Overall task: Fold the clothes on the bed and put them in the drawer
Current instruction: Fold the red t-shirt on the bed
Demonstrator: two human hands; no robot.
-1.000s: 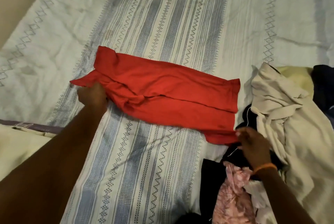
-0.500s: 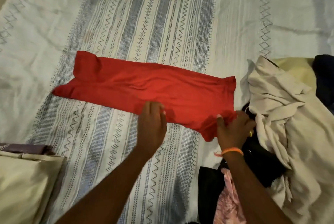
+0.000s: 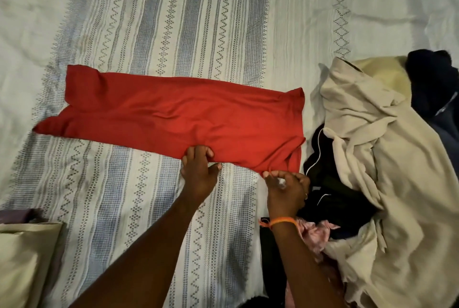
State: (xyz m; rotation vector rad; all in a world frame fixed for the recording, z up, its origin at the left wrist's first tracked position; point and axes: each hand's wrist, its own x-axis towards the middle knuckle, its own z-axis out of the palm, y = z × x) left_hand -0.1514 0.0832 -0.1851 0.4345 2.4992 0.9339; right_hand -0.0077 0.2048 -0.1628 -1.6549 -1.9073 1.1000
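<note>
Both hands have drawn in along the near edge of the red garment (image 3: pixel 173 116) since a second ago, when the left hand was out at its far left end; that end now lies flat and let go on the bed (image 3: pixel 154 22). The left hand (image 3: pixel 198 171) now sits at the middle of the near edge, fingers on top of the cloth and thumb spread below, seeming to pinch the hem. The right hand (image 3: pixel 285 188), with an orange band (image 3: pixel 280 221) at the wrist, pinches the bottom right corner between curled fingertips.

The garment lies as a long, narrow strip across the striped bedspread, already folded lengthwise, with its right end just beside the heap of unfolded clothes (image 3: pixel 372 158). That heap holds a cream piece on top, dark pieces under it and something pink (image 3: pixel 313 233) near the right wrist. A pale cushion (image 3: pixel 22 258) shows at the lower left. No drawer is in view.

The step in hand looks like the folding of this first red piece, so the task is at an early stage, with the heap untouched. The next move probably calls for lifting the gripped right end and carrying it over toward the left end to halve the strip, keeping the edges lined up and the layers from sliding. The loose flap at the left end may need smoothing first.
</note>
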